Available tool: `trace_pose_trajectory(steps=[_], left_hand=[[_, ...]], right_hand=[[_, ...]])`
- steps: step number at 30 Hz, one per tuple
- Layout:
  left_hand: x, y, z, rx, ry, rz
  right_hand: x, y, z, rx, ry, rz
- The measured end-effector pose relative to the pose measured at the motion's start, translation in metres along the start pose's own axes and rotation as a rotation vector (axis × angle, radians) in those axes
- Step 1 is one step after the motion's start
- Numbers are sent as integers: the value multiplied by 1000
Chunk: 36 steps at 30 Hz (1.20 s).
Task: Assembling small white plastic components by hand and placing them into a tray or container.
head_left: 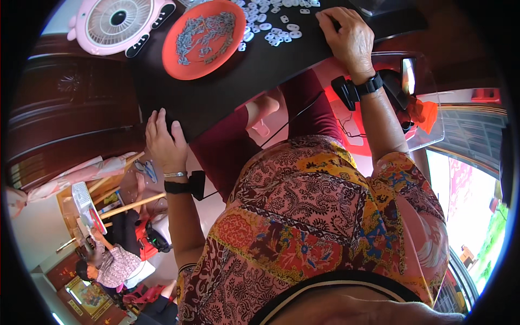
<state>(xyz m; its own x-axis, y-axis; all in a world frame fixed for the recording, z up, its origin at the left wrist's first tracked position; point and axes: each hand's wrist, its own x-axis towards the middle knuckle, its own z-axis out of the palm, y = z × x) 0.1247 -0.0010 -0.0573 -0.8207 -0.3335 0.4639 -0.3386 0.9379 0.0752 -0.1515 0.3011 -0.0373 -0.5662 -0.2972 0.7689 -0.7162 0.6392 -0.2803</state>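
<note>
My left hand (165, 142) lies flat at the near left edge of the dark table (260, 76), its fingers stretched out and holding nothing. At the table's right side, my right hand (349, 40) rests with its fingers loosely bent and the thumb apart; nothing shows in it. Just left of it are scattered several small white oval pieces (277, 38) with holes. Between the hands, farther back, stands an orange plate (170, 54) holding many small grey metal pieces (208, 27), too small to name exactly.
A pink fan (118, 19) stands at the far left of the table. Beneath my right forearm is a clear plastic bin (433, 127) with an orange cloth or bag (425, 114). Dark wooden furniture (70, 86) borders the left. Another person (116, 265) sits at the lower left.
</note>
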Motion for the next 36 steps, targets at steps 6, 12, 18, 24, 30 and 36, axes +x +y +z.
trace_pose_trajectory(steps=[6, 12, 18, 24, 30, 36], left_hand=[[-2, 21, 10, -17, 55, -35], [0, 32, 15, -29, 78, -58], [-1, 32, 21, -34, 66, -74], [3, 32, 24, -29, 79, -46], [0, 33, 14, -35, 76, -52], [-4, 32, 11, -45, 75, -54]], right_hand=[[-7, 34, 8, 17, 12, 20], [-8, 44, 8, -1, -31, 55], [-10, 50, 15, 8, -44, 62], [-7, 52, 15, -20, -49, 52], [-8, 48, 8, -3, -46, 45], [-4, 19, -7, 227, -172, -117]])
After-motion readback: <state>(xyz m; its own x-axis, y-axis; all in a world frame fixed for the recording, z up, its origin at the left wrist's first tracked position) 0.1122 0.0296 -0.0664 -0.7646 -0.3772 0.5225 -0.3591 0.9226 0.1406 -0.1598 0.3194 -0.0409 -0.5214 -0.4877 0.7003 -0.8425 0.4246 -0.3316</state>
